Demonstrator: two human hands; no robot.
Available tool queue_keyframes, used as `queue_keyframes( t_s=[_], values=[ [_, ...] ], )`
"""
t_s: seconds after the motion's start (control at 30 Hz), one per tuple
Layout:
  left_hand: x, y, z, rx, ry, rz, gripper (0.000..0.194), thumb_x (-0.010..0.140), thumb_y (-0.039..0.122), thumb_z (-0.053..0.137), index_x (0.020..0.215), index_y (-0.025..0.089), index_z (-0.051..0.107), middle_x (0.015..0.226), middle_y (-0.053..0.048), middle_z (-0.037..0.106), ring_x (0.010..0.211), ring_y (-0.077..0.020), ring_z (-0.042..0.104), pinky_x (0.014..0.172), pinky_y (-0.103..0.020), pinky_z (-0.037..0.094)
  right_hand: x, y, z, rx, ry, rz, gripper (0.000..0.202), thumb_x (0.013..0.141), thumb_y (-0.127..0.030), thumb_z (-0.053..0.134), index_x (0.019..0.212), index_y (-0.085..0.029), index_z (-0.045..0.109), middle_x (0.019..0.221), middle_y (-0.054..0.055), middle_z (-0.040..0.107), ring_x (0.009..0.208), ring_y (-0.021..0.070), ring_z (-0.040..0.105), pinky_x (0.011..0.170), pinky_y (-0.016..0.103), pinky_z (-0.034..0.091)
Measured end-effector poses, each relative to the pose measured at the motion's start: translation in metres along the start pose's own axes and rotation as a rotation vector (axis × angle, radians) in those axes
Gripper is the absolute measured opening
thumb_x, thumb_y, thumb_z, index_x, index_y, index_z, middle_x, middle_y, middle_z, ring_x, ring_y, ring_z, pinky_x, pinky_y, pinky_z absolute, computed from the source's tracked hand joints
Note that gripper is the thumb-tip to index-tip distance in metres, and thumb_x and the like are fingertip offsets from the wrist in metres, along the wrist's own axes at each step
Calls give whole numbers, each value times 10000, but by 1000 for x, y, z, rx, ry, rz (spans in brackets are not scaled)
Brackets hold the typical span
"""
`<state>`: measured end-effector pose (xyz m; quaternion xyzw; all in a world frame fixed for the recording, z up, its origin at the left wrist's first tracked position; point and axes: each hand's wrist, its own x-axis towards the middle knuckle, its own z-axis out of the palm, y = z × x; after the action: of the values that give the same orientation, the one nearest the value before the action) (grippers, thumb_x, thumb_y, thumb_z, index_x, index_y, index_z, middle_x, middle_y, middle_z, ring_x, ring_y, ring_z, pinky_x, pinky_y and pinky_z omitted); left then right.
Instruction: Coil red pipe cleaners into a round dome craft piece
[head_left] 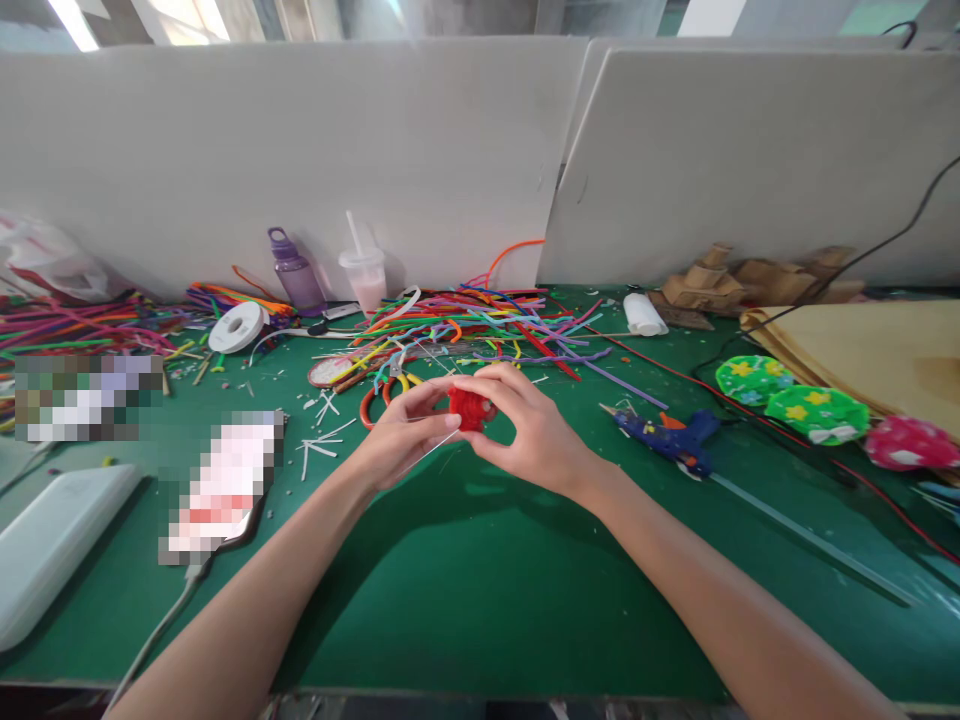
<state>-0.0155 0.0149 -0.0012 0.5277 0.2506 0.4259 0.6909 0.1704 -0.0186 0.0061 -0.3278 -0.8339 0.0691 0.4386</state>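
Note:
A small, fuzzy red piece (471,408), seemingly of bent pipe cleaner, is held up over the green table between both my hands. My left hand (405,435) pinches its left side, thumb in front. A thin white strand (433,450) runs along those fingers; its exact kind is unclear. From the right, my right hand (536,430) curls thumb and fingers around the piece and partly covers it. Behind my left hand lie scissors with orange handles (367,408), their blades partly hidden.
Behind the hands spreads a heap of coloured pipe cleaners (480,325). A blue glue gun (667,440) with a long glue stick lies right, near green felt pieces (817,412). A phone (225,490) and a white power bank (64,540) lie left. A cup (365,280) stands behind.

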Motion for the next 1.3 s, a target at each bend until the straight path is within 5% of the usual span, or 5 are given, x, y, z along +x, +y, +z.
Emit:
queue_keyframes(
  t_s=[0.33, 0.57, 0.9, 1.3],
  values=[
    [0, 1, 1, -26, 39, -45, 387, 624, 161, 799, 996, 218, 709, 1038, -43, 707, 871, -180, 674, 746, -271, 554, 0, 0, 2, -28, 10, -5, 475, 811, -134, 593, 1252, -271, 481, 1155, 69, 542, 1062, 216, 567, 902, 408, 528],
    [0, 0, 1, -1, 48, -49, 396, 625, 172, 792, 1009, 230, 712, 1138, -54, 688, 960, -221, 668, 777, -297, 544, 0, 0, 3, -29, 16, 0, 430, 824, -159, 587, 1231, -272, 501, 1140, 63, 547, 1051, 209, 574, 902, 396, 528],
    [1, 4, -8, -223, -177, -96, 394, 730, 173, 675, 1121, 208, 684, 1142, -62, 682, 1010, -207, 646, 845, -287, 528, 1, 2, -2, 0, 17, -86, 493, 804, -120, 580, 1258, -278, 467, 1180, 72, 523, 1119, 222, 539, 965, 445, 490],
    [1, 2, -2, -72, -27, -73, 319, 630, 169, 808, 927, 205, 697, 917, 1, 668, 778, -125, 666, 649, -192, 553, -1, 0, 0, 5, -57, -61, 497, 799, -123, 569, 1262, -271, 465, 1171, 69, 520, 1109, 217, 547, 936, 415, 513]
  ],
)
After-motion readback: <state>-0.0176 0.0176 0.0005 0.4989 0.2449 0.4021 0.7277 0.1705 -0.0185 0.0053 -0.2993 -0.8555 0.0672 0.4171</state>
